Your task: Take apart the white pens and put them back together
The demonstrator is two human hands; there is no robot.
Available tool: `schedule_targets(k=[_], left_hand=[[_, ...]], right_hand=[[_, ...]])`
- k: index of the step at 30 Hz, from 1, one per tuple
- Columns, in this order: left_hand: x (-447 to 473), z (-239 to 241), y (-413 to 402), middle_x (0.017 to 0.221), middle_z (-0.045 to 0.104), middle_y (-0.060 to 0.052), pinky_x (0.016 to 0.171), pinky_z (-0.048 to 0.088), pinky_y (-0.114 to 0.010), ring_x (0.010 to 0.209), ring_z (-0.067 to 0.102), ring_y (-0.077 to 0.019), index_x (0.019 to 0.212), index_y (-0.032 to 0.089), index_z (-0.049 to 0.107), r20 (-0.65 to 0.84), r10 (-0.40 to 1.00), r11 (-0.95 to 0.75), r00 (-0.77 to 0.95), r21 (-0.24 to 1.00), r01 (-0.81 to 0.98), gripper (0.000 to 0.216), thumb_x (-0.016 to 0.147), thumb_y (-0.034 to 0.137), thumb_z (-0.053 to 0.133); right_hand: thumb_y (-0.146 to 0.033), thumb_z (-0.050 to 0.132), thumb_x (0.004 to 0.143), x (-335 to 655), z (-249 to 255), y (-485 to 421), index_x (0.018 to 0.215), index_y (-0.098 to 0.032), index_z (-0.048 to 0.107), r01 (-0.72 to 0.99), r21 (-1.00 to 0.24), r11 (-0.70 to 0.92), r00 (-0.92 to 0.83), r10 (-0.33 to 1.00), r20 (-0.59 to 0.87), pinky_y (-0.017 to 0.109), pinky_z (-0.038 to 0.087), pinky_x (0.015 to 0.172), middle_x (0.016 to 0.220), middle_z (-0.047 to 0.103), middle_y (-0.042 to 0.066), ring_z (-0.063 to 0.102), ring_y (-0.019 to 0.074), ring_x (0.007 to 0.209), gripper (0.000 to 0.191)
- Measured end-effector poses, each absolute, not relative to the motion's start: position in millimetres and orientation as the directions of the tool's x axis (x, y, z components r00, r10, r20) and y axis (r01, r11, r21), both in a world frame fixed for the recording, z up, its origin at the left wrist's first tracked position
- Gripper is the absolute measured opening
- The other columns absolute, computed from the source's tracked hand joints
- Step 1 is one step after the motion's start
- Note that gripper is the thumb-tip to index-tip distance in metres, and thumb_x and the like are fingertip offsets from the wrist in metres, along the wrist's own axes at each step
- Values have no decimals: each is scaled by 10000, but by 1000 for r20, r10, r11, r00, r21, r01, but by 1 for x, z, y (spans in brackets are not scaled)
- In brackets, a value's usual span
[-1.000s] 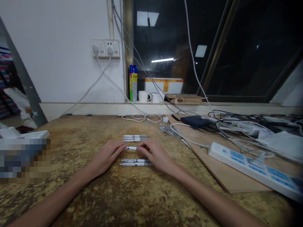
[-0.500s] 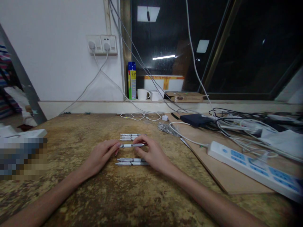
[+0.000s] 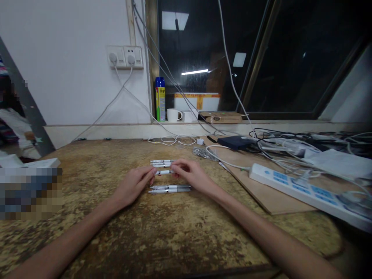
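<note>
A white pen lies crosswise between my two hands. The fingertips of my left hand pinch its left end. At its right end, the thumb and fingers of my right hand close on it and hide the tip. Just behind it, several similar pens lie side by side on the worn wooden table, their right ends covered by my right hand. Nearer to me is another group of white and grey pens, lying parallel and touching neither hand.
On the right, a white power strip rests across a brown board, with tangled cables behind. A crumpled clear plastic bag lies beyond my right hand. A spray can and white mug stand on the sill.
My right hand has shifted toward the pen's right end, covering its tip. The near pens' right ends are now uncovered. The camera view has turned slightly right.
</note>
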State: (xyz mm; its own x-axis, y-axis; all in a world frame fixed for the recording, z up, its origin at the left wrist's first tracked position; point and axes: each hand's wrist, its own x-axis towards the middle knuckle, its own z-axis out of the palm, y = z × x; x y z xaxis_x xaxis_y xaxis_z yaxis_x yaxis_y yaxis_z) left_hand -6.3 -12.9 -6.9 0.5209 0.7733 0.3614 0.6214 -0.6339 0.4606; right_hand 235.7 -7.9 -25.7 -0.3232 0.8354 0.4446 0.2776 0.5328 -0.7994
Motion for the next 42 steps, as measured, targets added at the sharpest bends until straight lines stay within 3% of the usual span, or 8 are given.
schedule_targets(k=[6, 12, 16, 22, 28, 32, 36, 42], left_hand=[[-7, -11, -11, 725, 634, -5, 679, 394, -271, 715, 588, -186, 736, 195, 583, 378, 771, -637, 512, 462, 618, 465, 1044, 443, 339], [-4, -12, -11, 713, 622, -6, 669, 388, -276, 710, 586, -186, 722, 198, 575, 377, 779, -627, 501, 469, 622, 470, 1043, 455, 348], [3, -7, -6, 677, 606, 1, 632, 378, -268, 653, 561, -172, 724, 193, 580, 360, 785, -619, 505, 492, 612, 479, 1039, 462, 339], [8, -5, 1, 642, 574, 14, 599, 349, -259, 611, 525, -158, 722, 187, 583, 354, 776, -629, 522, 493, 601, 470, 1025, 472, 365], [-5, -16, 4, 628, 555, 21, 606, 347, -254, 602, 508, -152, 724, 177, 597, 329, 807, -585, 490, 557, 589, 489, 1027, 479, 361], [-7, -17, 6, 702, 608, 6, 640, 372, -257, 672, 541, -167, 787, 170, 651, 369, 813, -579, 449, 587, 566, 467, 1023, 474, 385], [-6, -20, 9, 902, 709, -22, 716, 424, -274, 790, 596, -195, 1049, 181, 715, 388, 824, -562, 412, 645, 517, 392, 989, 486, 475], [-6, -26, 13, 1210, 706, -53, 826, 482, -314, 929, 639, -218, 1213, 205, 686, 351, 847, -514, 399, 731, 449, 394, 948, 468, 562]], right_hand=[[-297, 711, 863, 238, -27, -8, 1051, -188, 693, 245, -763, 598, -307, 794, 524, 330, 490, 927, 1073, 717, 52, 654, 171, 989, 218], [-383, 582, 955, 239, -28, -12, 942, -166, 698, 238, -839, 489, -331, 853, 403, 299, 516, 757, 853, 714, 37, 656, 162, 790, 246], [-307, 710, 860, 244, -31, -9, 1044, -187, 683, 184, -820, 542, -303, 825, 477, 322, 508, 907, 1069, 714, 49, 665, 173, 977, 222], [-350, 634, 906, 248, -33, -6, 995, -164, 706, 195, -864, 464, -277, 871, 405, 294, 522, 710, 865, 705, 32, 636, 147, 726, 220], [-292, 742, 794, 246, -35, -4, 991, -186, 712, 177, -857, 484, -202, 870, 450, 326, 530, 832, 1029, 716, 47, 661, 170, 879, 226], [-338, 727, 809, 245, -33, -7, 1025, -196, 733, 150, -913, 380, -152, 921, 358, 347, 525, 863, 1065, 734, 53, 657, 182, 908, 259], [-337, 705, 835, 248, -32, -9, 1047, -207, 739, 110, -932, 346, -93, 937, 337, 349, 496, 923, 1061, 740, 51, 650, 191, 987, 251], [-344, 656, 860, 253, -37, -4, 1028, -190, 722, 86, -937, 339, -17, 941, 338, 355, 496, 905, 962, 717, 42, 645, 180, 892, 237]])
